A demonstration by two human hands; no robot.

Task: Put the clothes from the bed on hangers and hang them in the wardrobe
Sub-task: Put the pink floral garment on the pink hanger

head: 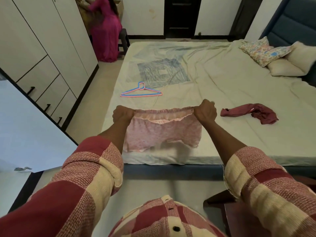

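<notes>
Far left there's the white wardrobe (42, 53), doors closed, with a person in a magenta dress (106, 31) sitting past it. On the bed (222, 93), a pink and a blue hanger (142, 93) lie stacked. Left hand (122, 115) and right hand (206, 112) each grip one end of the pink shorts (162, 132) waistband, stretched out over the bed's near edge. Right of that, a crumpled maroon garment (251, 114), then pillows (277, 57). No writing I can read.

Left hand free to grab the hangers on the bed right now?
Probably not yet. The left hand grips one end of the pink garment, the right hand the other. The hangers lie unobstructed on the sheet beyond it; it would have to let go first.
</notes>
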